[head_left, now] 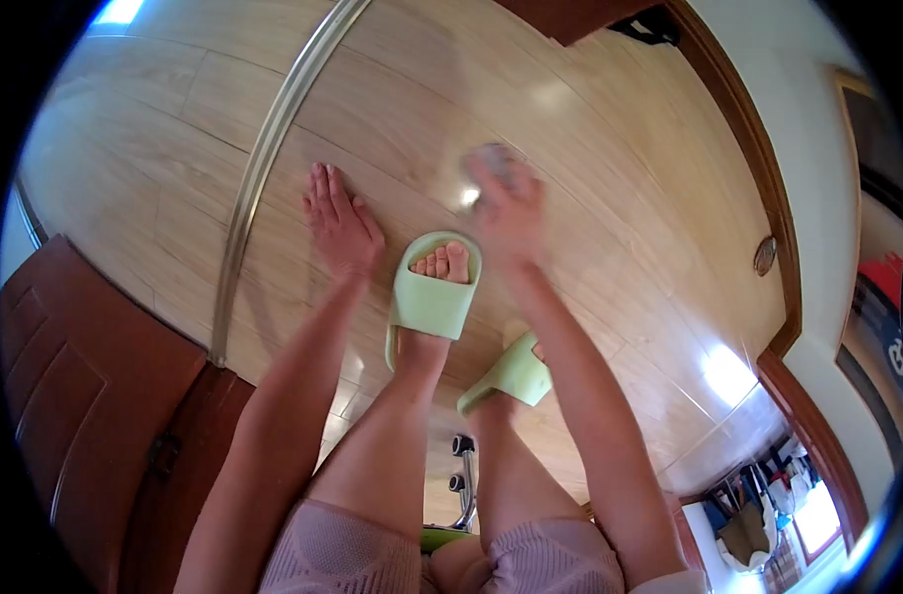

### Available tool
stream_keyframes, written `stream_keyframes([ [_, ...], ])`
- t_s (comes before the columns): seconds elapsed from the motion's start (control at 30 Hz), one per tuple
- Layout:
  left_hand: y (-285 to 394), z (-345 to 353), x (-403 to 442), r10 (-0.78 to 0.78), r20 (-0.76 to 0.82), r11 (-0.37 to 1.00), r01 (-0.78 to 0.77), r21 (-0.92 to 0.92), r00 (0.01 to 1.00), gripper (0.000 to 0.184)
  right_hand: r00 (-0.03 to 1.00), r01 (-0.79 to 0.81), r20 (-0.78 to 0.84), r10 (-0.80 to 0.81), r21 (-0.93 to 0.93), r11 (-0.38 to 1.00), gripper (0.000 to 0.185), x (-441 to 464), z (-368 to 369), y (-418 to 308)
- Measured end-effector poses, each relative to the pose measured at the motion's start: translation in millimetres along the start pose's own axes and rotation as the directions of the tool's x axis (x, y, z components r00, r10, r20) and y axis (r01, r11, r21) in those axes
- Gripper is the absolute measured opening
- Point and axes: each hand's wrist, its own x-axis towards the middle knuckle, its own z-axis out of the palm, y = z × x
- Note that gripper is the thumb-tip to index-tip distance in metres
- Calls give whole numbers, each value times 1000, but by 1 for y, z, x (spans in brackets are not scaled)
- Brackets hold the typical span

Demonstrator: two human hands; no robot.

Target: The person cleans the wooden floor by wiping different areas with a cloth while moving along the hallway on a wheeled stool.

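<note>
My left hand (342, 223) lies flat on the wood-look floor (392, 129), palm down, fingers stretched out, just right of a metal strip (263, 158). My right hand (511, 213), smeared by motion, is on the floor right of centre, its fingers over a greyish, crumpled thing (493, 163) that looks like a cloth. Between and below the hands is a foot in a light green slipper (433, 297). The other green slipper (516, 376) is beside my right forearm.
A dark red-brown door (65, 396) stands at the left. Brown skirting (763, 148) runs along the right wall, with a round floor stop (765, 255) near it. Chrome legs with casters (461, 445) are behind the feet. Bags (748, 535) sit at the lower right.
</note>
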Motion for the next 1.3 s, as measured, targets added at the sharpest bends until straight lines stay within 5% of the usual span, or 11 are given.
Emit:
stream_keyframes([
  [0.2, 2, -1, -15, -22, 40, 993, 27, -117, 999, 64, 796, 479, 404, -451, 35, 877, 46, 10, 35, -64],
  [0.33, 6, -1, -17, -30, 74, 993, 38, -112, 997, 68, 821, 559, 161, -548, -30, 829, 47, 49, 17, -25],
  [0.43, 5, -2, -14, -46, 109, 995, 55, -79, 993, 68, 991, 121, -17, -132, -294, 948, 50, 75, -20, 21],
  [0.57, 5, -3, -16, -48, 138, 995, 59, -79, 989, 68, 956, -207, -266, 126, -303, 930, 48, 87, -5, -2],
  [0.67, 4, 0, -17, -37, 115, 995, 47, -87, 993, 67, 994, 107, -2, -108, -145, 984, 46, 99, 45, -66],
  [0.77, 4, 0, -17, -15, 75, 994, 23, -109, 997, 65, 915, 399, 101, -390, -84, 913, 34, 130, 84, -112],
  [0.87, 8, -4, -16, -37, 110, 994, 48, -96, 993, 65, 929, 369, 56, -367, -243, 897, 33, 172, 71, -84],
  [0.93, 10, -6, -14, -20, 99, 995, 29, -92, 995, 65, 983, 129, -106, -151, -185, 974, 32, 185, 48, -37],
  [1.07, 11, -5, -16, -14, 105, 998, 21, -60, 994, 65, 987, -135, -126, 97, -335, 932, 37, 121, -56, 62],
  [1.2, 14, -5, -13, 7, 73, 999, -4, -44, 997, 65, 843, -522, -298, 447, -252, 815, 60, 1, -136, 180],
  [1.3, 11, -1, -17, 40, 35, 999, -40, -6, 999, 63, 592, -797, -450, 669, -201, 570, 64, -65, -148, 211],
])
